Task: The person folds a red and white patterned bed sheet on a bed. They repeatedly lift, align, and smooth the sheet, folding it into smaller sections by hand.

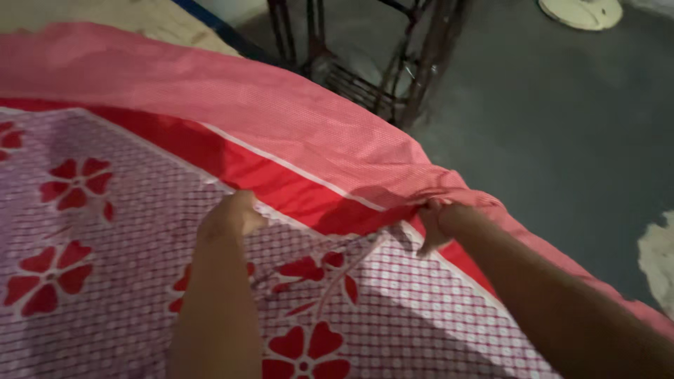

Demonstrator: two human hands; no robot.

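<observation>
Both forearms come in from the bottom edge, elbows cut off by the frame, and the fingers are mostly out of sight. The left hand (230, 216) shows only its back and knuckles, curled down onto the bedsheet (126, 210), so whether it pinches the cloth or merely presses on it cannot be told. The right hand (444, 223) is closed into a fist around a bunched fold at the sheet's edge, its fingertips buried in the gathered fabric. What lies under the sheet is hidden, apart from a pale corner of surface (151, 21) at the top left.

The sheet itself fills the left and centre of the view: a white grid of small squares scattered with big red flowers, then a solid red band edged by a thin white line, then a wide pink outer border with a fine dotted weave. It drapes off to the right, where the border sags in a long ridge (creases fan out from the right fist).

Beyond it the floor (562, 126) is dark grey and dim. A black metal frame (393, 70) of thin bars stands near the top, hard to identify. A round whitish object (581, 10) is cropped at the top edge, and a pale patch (660, 260) is cropped at the right.
</observation>
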